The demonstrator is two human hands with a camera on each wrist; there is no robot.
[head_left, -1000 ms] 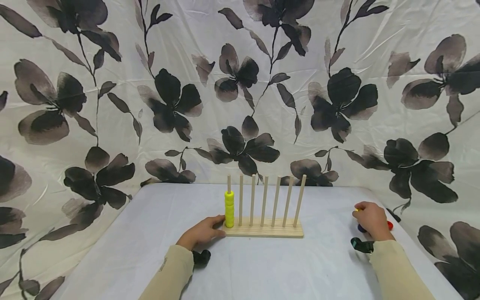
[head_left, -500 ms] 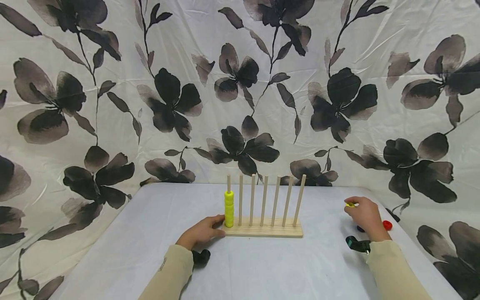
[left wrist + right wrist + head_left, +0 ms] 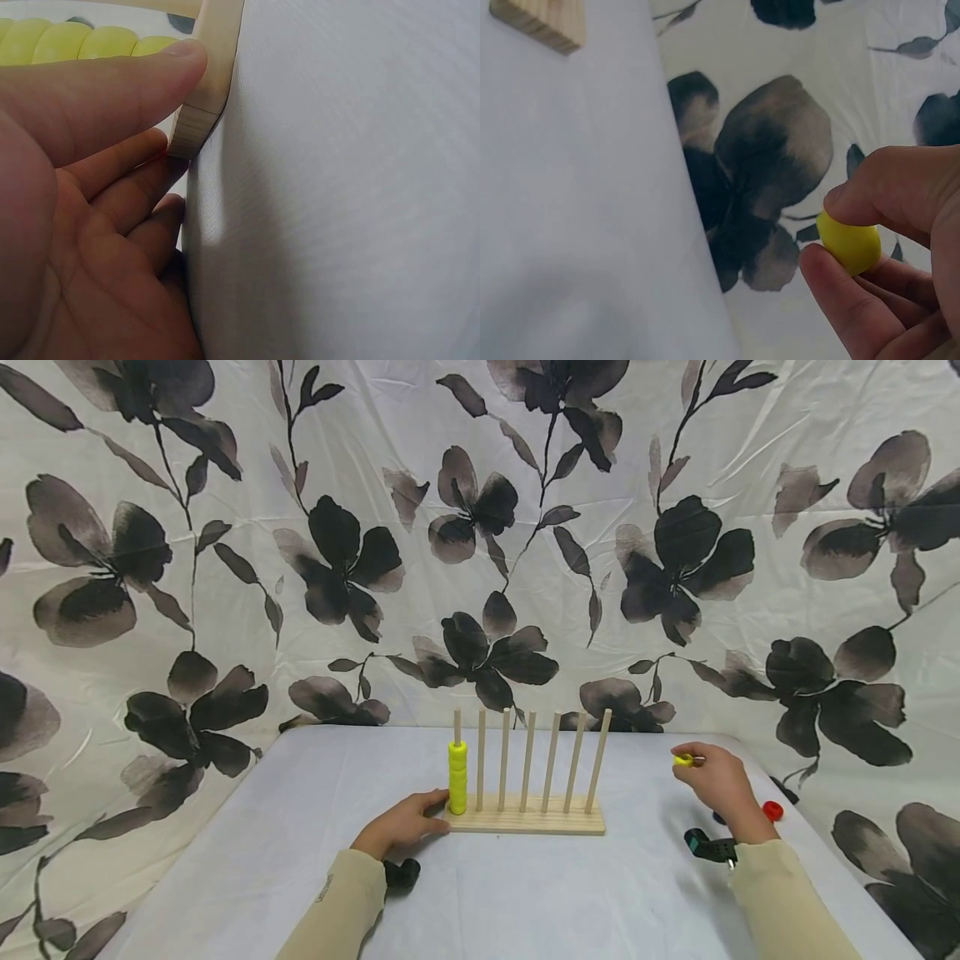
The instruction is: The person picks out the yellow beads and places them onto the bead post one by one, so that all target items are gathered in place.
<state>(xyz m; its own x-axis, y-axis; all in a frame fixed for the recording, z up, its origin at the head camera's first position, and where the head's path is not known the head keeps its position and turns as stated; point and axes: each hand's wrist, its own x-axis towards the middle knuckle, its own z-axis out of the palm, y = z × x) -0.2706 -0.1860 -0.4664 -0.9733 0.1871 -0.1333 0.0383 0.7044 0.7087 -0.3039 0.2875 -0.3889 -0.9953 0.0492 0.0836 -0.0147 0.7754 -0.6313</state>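
A wooden peg stand (image 3: 525, 825) with several upright pegs is on the white table. Yellow beads (image 3: 457, 778) are stacked on its leftmost peg, whose top sticks out bare. At the left end of the base, my left hand (image 3: 401, 823) holds the wood between thumb and fingers; the left wrist view shows the thumb (image 3: 150, 79) on the base's edge. Off to the right, my right hand (image 3: 722, 783) pinches one yellow bead (image 3: 851, 244) between thumb and fingertips, raised above the table and apart from the stand.
A red bead (image 3: 773, 811) lies near the table's right edge. Partly hidden by the right hand is a dark blue bead (image 3: 718, 817). Behind the white-covered table (image 3: 300, 793) hangs a floral cloth (image 3: 600, 593).
My right hand has lifted the yellow bead and moved left and slightly away, uncovering more of the red bead. The left hand and the stand have stayed in place.
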